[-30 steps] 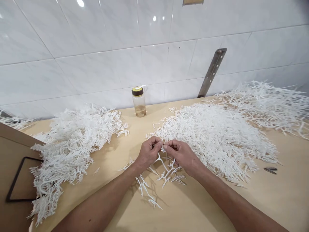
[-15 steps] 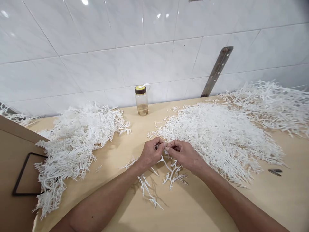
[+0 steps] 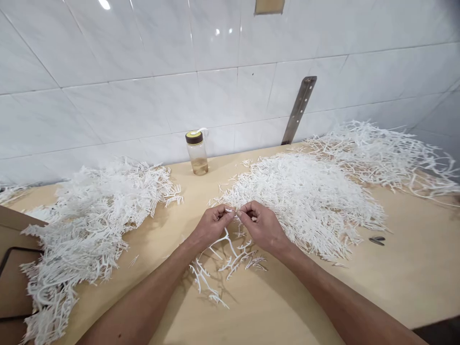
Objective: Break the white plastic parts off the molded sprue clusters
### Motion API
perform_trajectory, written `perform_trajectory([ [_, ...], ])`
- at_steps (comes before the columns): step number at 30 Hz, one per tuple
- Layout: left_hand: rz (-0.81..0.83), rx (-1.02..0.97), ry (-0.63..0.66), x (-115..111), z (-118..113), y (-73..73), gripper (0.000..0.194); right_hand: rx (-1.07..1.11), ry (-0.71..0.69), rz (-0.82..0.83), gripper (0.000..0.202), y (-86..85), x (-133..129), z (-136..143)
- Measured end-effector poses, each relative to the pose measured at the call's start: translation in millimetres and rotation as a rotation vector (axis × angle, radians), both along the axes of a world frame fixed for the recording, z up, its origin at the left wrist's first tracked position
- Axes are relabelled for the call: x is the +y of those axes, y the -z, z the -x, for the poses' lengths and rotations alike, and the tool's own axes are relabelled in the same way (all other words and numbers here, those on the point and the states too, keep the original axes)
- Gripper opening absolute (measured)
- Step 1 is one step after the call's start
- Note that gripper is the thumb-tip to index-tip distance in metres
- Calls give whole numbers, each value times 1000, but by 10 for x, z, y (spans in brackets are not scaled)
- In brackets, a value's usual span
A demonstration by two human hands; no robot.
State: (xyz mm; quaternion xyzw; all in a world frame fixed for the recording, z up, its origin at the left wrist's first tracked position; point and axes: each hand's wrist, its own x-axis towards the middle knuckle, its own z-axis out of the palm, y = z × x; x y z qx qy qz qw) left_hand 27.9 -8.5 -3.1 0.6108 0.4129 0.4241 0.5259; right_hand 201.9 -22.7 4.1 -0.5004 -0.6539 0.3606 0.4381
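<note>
My left hand (image 3: pixel 212 225) is closed in a pinch on a white plastic branch (image 3: pixel 234 258). Its forked twigs hang below the fingers, just over the tabletop. Facing it, my right hand (image 3: pixel 261 226) has thumb and index finger pressed together at the branch's upper end, fingertips almost meeting the left ones. What exactly sits between the right fingertips is too small to see. Right behind the hands lies a wide heap of short white twigs (image 3: pixel 298 196).
On the left spreads a heap of white branched pieces (image 3: pixel 104 215), beside a brown box (image 3: pixel 14 268). A drink bottle (image 3: pixel 198 155) stands near the tiled wall. Longer white branches (image 3: pixel 381 153) lie at the back right. Small dark snips (image 3: pixel 377 240) rest on the table (image 3: pixel 402 282). A metal strip (image 3: pixel 300 109) leans on the wall.
The view has turned to the right, so everything sits further left. My hands stay together at the branch; the right hand's fingertips have drawn slightly apart from the left's.
</note>
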Motion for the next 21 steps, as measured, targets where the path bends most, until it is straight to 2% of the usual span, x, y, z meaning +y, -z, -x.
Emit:
perform_trajectory([
  [2, 57, -31, -19, -23, -1, -48, 33, -14, 3, -103, 19, 5, -11, 19],
  [5, 186, -79, -35, -58, -1, -118, 35, 15, -27, -137, 16, 34, -12, 41],
  [10, 266, -129, -40, -51, 18, -134, 43, 78, -70, -28, 16, 45, 2, 50],
  [17, 274, -12, 6, 1, 67, -149, 48, 7, -108, 57, 16, -62, -7, 4],
  [21, 293, 53, 15, 6, 62, -187, 51, 67, -155, 168, 24, -81, 5, -29],
])
